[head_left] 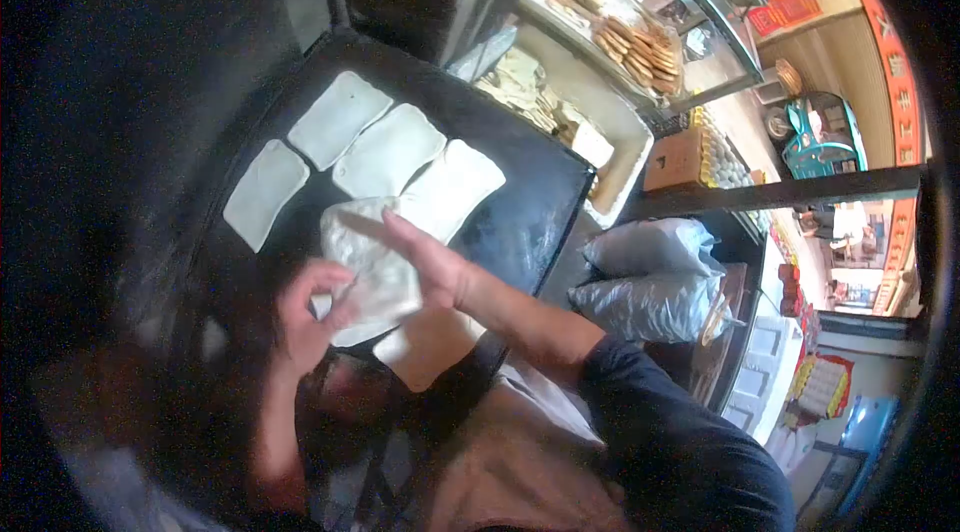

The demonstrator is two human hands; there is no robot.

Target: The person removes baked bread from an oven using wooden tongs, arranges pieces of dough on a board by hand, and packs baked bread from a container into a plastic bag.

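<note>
A limp, pale sheet of dough is held up between my two hands above a dark flat griddle. My left hand is curled at its left edge, slightly blurred. At the right edge, my right hand grips the same sheet, its thumb side uppermost. Several flat rectangular dough sheets lie on the griddle beyond, among them one at the far left, one at the back and one at the right. Nearer my body another sheet rests by the front edge.
Right of the griddle stands a white tub with pale sheets inside. Behind it, a glass case holds browned flatbreads. Filled plastic bags sit beside my right arm, and a cardboard box stands near several eggs.
</note>
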